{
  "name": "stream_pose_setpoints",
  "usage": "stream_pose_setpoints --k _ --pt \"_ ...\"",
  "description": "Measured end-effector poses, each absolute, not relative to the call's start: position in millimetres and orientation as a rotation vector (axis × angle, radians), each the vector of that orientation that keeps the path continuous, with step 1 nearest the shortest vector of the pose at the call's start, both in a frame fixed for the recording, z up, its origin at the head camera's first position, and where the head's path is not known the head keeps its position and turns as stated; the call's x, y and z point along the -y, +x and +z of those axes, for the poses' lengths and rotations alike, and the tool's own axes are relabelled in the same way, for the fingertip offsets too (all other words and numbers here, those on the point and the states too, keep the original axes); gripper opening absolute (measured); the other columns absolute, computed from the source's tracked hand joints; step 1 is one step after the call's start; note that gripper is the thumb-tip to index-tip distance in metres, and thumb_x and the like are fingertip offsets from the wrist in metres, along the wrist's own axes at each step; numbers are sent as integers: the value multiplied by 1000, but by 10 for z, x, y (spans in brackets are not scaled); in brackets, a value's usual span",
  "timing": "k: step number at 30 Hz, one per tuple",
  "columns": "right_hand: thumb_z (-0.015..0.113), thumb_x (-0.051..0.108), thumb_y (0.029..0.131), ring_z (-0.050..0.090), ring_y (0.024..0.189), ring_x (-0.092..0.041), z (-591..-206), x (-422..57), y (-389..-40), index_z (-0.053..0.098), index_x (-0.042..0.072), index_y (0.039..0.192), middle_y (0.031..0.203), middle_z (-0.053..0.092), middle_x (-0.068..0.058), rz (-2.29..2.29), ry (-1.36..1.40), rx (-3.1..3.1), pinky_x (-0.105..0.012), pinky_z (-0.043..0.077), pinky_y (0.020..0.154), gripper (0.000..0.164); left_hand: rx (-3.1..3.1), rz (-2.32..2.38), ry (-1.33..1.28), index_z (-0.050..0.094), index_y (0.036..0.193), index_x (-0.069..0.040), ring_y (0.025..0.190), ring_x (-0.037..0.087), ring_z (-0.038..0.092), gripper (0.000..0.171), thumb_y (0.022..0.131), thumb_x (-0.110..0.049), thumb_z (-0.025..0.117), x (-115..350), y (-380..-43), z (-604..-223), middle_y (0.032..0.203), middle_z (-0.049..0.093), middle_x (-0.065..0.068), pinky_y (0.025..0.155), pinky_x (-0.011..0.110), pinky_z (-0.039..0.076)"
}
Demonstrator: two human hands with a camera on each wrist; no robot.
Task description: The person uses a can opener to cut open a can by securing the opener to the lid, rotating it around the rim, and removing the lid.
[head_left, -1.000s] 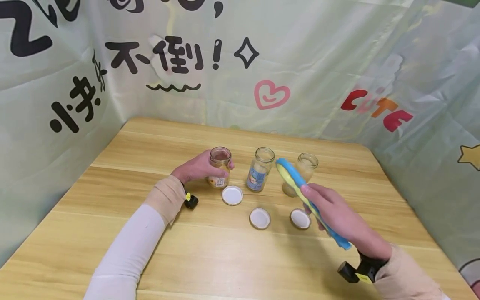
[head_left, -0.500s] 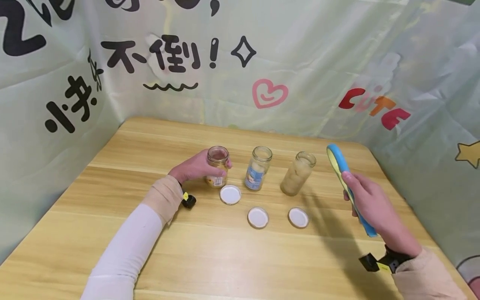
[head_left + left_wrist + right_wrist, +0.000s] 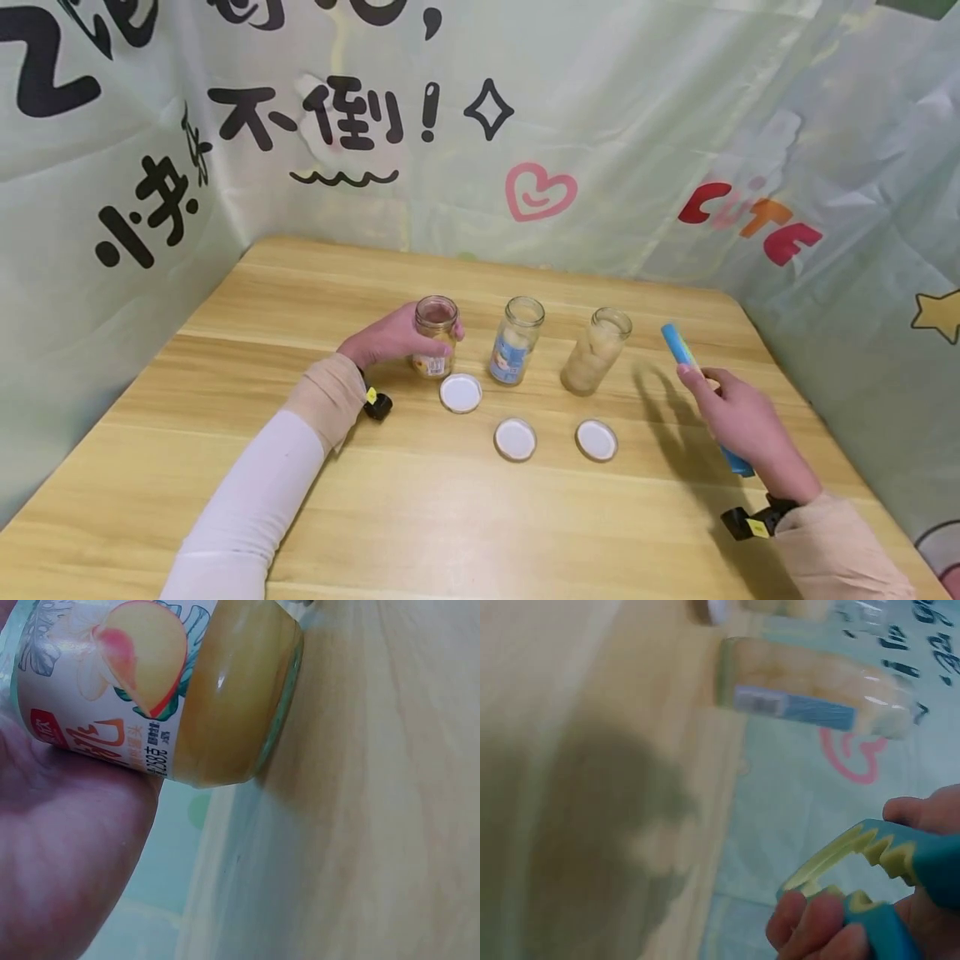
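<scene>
My left hand (image 3: 386, 335) grips an open-topped glass jar (image 3: 435, 321) at the left of the row. In the left wrist view this jar (image 3: 232, 690) has a peach-printed label and yellowish contents; its base is close to the tabletop. My right hand (image 3: 738, 417) holds a blue and yellow jar opener (image 3: 678, 346) above the table's right side. Jagged yellow teeth line the inside of the opener (image 3: 941, 862) in the right wrist view, with fingers wrapped about its handles. A blue-labelled jar (image 3: 510, 358) and a pale-filled jar (image 3: 592, 362) stand between my hands, both lidless.
Three lids lie white side up in front of the jars: the left lid (image 3: 461, 392), the middle lid (image 3: 515, 439) and the right lid (image 3: 597, 440). A printed cloth (image 3: 615, 192) hangs behind and beside the wooden table (image 3: 420, 517).
My right hand has moved right with the jar opener, away from the pale-filled jar it overlapped, and the opener has since turned. My left hand stays on its jar.
</scene>
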State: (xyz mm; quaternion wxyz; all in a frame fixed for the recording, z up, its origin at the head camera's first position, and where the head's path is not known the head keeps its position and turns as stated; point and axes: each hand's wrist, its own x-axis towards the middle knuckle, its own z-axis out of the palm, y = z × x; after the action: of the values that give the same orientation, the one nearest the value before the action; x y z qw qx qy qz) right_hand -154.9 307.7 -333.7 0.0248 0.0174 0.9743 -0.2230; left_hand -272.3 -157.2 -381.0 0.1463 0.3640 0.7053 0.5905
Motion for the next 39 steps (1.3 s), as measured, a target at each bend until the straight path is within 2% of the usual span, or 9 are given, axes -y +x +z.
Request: stream_pose_setpoints --k 4,6,9,12,19,27,30,35,39 --pt "26 67 96 60 73 -29 -3455 -3105 -1609 30 -13 141 109 60 -31 -540 24 -3082 -35 44 54 92 -2026 1710 1041 56 113 -3 101 27 56 32 86 -10 71 1569 -2721 -3819 112 53 31 91 37 46" --pt "26 67 95 59 73 -31 -3506 -3115 -1623 32 -16 139 108 58 -33 -481 32 -3087 -35 44 53 94 -2021 1709 1043 56 112 -4 101 27 55 34 85 -14 73 1568 -2723 -3823 112 53 31 91 37 46" --pt "26 71 93 57 67 -30 -3573 -3122 -1635 38 -16 131 94 59 -28 -410 60 -3063 -35 42 50 95 -2018 1699 1048 56 112 -5 101 27 55 33 85 -16 73 1563 -2725 -3828 112 53 30 92 36 46" --pt "25 73 91 52 61 -26 -3603 -3115 -1653 43 -14 120 80 56 -18 -335 81 -3045 -34 38 48 94 -2021 1695 1055 56 112 -6 101 27 55 31 86 -13 72 1567 -2717 -3825 112 54 28 92 37 46" --pt "23 74 91 50 58 -26 -3616 -3113 -1652 47 -7 105 71 52 -13 -253 95 -3007 -35 36 48 85 -2033 1695 1043 57 112 -7 101 27 55 33 85 -17 73 1573 -2706 -3813 113 53 31 92 38 46" --pt "23 74 91 50 60 -25 -3615 -3148 -1610 46 -10 108 75 53 -15 -224 94 -2947 -35 36 49 89 -2042 1681 1055 57 112 -9 102 26 55 33 85 -18 73 1572 -2717 -3815 112 56 25 94 38 45" --pt "25 74 91 51 61 -26 -3620 -3153 -1583 42 -12 110 80 54 -20 -202 71 -2937 -35 36 49 90 -2056 1675 1059 57 112 -9 102 26 56 33 85 -19 74 1573 -2726 -3823 111 57 23 94 38 45" --pt "30 73 91 52 60 -27 -3652 -3148 -1539 36 -13 108 84 53 -27 -194 41 -2931 -36 37 47 88 -2044 1676 1057 57 112 -8 102 26 56 33 85 -19 74 1568 -2734 -3829 112 55 28 94 38 45" --pt "30 75 89 53 63 -32 -3671 -3153 -1527 30 -18 119 94 49 -37 -166 51 -2933 -40 39 49 97 -2037 1679 1053 57 112 -7 101 26 55 33 85 -18 73 1559 -2732 -3827 113 53 31 94 38 44"
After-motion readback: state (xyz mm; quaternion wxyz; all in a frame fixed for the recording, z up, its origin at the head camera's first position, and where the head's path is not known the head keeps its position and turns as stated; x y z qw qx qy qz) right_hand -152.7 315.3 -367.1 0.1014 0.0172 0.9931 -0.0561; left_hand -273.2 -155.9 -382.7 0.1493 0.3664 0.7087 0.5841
